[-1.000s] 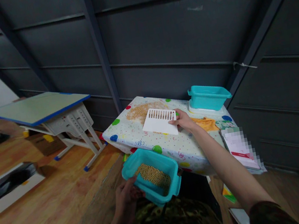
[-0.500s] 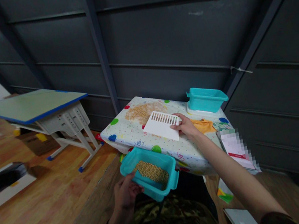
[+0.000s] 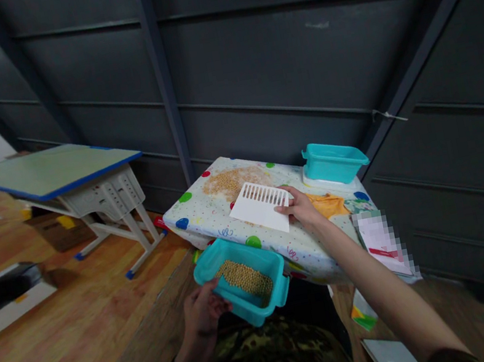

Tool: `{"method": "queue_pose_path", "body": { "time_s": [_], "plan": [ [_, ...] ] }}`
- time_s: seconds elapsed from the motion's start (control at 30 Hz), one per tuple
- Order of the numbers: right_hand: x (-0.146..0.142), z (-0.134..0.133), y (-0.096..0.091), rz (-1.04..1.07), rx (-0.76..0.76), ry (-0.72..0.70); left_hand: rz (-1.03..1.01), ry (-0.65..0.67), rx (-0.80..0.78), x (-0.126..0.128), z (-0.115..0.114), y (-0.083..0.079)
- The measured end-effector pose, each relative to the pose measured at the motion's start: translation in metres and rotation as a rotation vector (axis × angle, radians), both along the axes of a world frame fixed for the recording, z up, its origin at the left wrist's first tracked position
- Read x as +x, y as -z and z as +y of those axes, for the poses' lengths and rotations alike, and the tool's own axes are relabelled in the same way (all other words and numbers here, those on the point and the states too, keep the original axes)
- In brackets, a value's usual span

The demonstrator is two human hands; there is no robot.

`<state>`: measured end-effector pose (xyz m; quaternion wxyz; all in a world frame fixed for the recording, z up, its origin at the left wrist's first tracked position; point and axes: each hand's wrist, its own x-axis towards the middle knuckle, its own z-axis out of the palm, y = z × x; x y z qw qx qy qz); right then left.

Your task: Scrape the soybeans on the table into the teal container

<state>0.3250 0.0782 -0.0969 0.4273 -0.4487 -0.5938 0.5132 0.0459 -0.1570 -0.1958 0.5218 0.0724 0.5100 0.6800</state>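
My right hand (image 3: pixel 299 207) grips the right end of a white slotted scraper (image 3: pixel 259 212), its row of slots along the far edge. It is held over the table, just on the near side of a spread of soybeans and pale brown powder (image 3: pixel 230 183). At the table's front edge, my left hand (image 3: pixel 205 306) holds the near left rim of a turquoise plastic basin (image 3: pixel 222 253). Soybeans (image 3: pixel 245 279) cover part of the basin's bottom. The fingers of the left hand are partly hidden by the rim.
The table (image 3: pixel 204 219) has a white cloth with coloured dots. A second turquoise basin (image 3: pixel 335 161) stands at its back right, near an orange cloth (image 3: pixel 328 204). Papers (image 3: pixel 382 244) lie at the right edge. A desk (image 3: pixel 56 167) stands left; a dark wall (image 3: pixel 249 61) rises behind.
The slotted scraper and my right hand have shifted slightly toward me and to the left. My left hand and the basin stay in about the same place.
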Motion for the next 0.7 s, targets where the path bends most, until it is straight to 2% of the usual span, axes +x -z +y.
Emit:
{"method": "queue_pose_path", "body": {
  "time_s": [0.3, 0.47, 0.57, 0.7],
  "plan": [
    [-0.001, -0.001, 0.000, -0.029, 0.022, -0.042, 0.007, 0.004, 0.020, -0.001, -0.002, -0.002],
    [-0.002, -0.007, -0.003, -0.012, 0.046, -0.031, 0.021, 0.020, 0.048, 0.000, -0.001, 0.005],
    [-0.004, -0.014, -0.003, -0.003, 0.068, -0.036, 0.032, 0.001, 0.053, 0.000, 0.001, 0.009],
    [-0.008, -0.030, -0.001, -0.010, 0.092, -0.111, 0.036, 0.005, 0.056, -0.001, 0.004, 0.011]
  ]
}}
